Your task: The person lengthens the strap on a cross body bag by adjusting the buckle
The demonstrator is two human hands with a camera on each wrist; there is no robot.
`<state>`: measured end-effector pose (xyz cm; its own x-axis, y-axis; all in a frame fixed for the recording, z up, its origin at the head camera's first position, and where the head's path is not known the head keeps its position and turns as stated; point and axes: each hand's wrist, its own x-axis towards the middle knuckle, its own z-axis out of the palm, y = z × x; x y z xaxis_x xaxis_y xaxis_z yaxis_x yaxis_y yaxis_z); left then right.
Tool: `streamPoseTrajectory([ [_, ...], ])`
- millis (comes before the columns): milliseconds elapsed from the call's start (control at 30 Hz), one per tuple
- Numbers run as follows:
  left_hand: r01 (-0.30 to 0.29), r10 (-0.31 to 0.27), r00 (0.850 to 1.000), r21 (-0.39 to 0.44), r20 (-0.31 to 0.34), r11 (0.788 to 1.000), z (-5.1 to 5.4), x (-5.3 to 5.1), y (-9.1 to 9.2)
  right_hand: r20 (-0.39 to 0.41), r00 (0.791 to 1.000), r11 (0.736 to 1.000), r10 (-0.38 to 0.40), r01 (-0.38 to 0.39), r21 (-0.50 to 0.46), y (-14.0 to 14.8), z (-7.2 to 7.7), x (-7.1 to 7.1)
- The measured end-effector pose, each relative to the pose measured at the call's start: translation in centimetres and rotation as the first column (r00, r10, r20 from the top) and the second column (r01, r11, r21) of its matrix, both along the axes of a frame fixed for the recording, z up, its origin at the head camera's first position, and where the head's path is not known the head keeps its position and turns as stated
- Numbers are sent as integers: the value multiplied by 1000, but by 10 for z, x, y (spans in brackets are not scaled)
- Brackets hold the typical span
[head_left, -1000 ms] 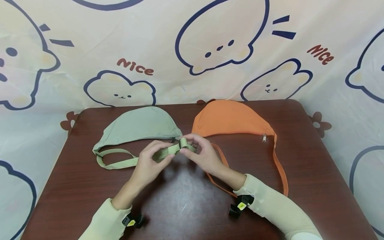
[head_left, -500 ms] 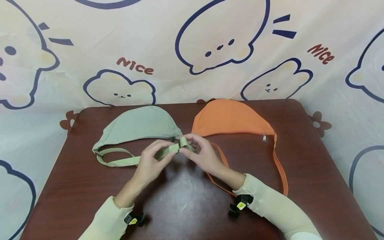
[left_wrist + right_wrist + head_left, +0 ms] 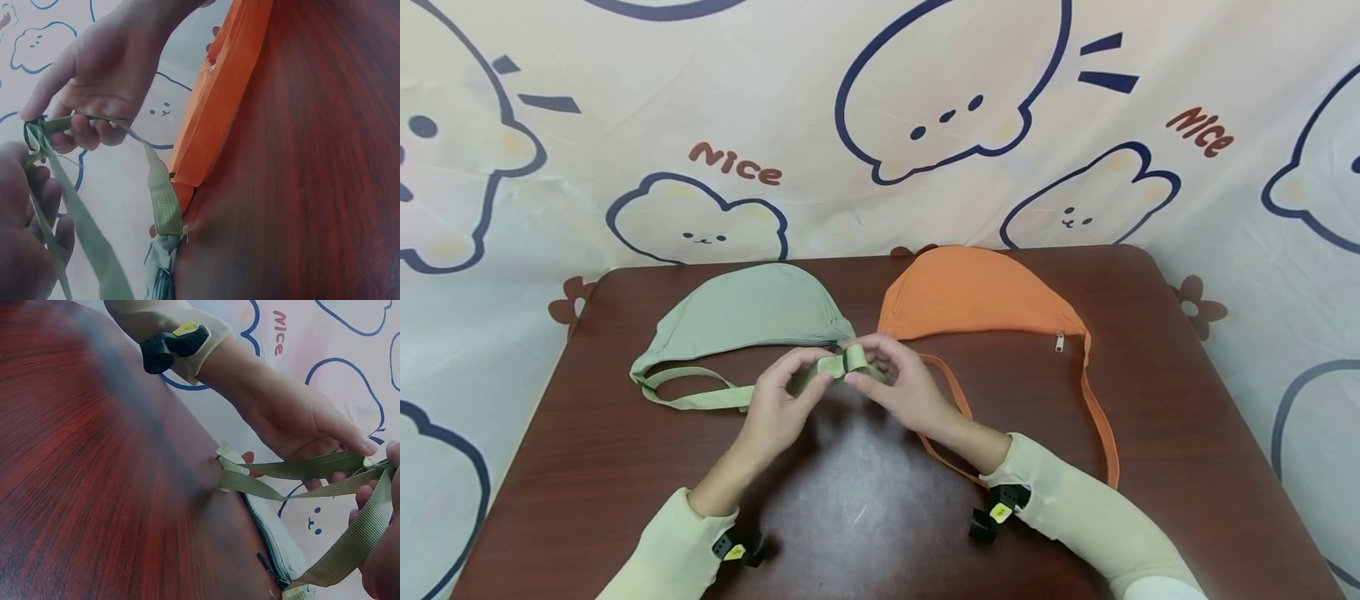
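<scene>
Left hand [image 3: 777, 404] and right hand [image 3: 910, 385] closely pinch the green strap [image 3: 831, 367], mid-frame.
Ideally, ease slack evenly through the buckle [image 3: 846, 361], untwisted.

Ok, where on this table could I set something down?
Bare wood table shows between the left sleeve and right sleeve, left of the green waist bag, and right of the orange waist bag. It's crowded mid-table, where the left hand and right hand hold the green strap in front of the bags.
</scene>
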<state>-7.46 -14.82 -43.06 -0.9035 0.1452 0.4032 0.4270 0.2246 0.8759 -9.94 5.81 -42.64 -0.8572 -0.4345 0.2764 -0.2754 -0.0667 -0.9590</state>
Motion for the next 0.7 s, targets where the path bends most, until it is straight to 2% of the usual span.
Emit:
streamPoseTrajectory([
  [100,-9,7,999,46,48,999,2,1,1,13,1000,1000,-9,9,7,0,-1,0],
  [267,30,-40,992,89,116,996,3,2,1,20,1000,1000,-4,4,6,0,0,0],
  [500,42,-53,990,86,130,995,3,1,1,21,1000,1000,18,-18,-11,-2,-2,-1],
  [700,46,-52,987,48,151,998,2,0,1,20,1000,1000,24,-24,-12,-2,-4,-2],
])
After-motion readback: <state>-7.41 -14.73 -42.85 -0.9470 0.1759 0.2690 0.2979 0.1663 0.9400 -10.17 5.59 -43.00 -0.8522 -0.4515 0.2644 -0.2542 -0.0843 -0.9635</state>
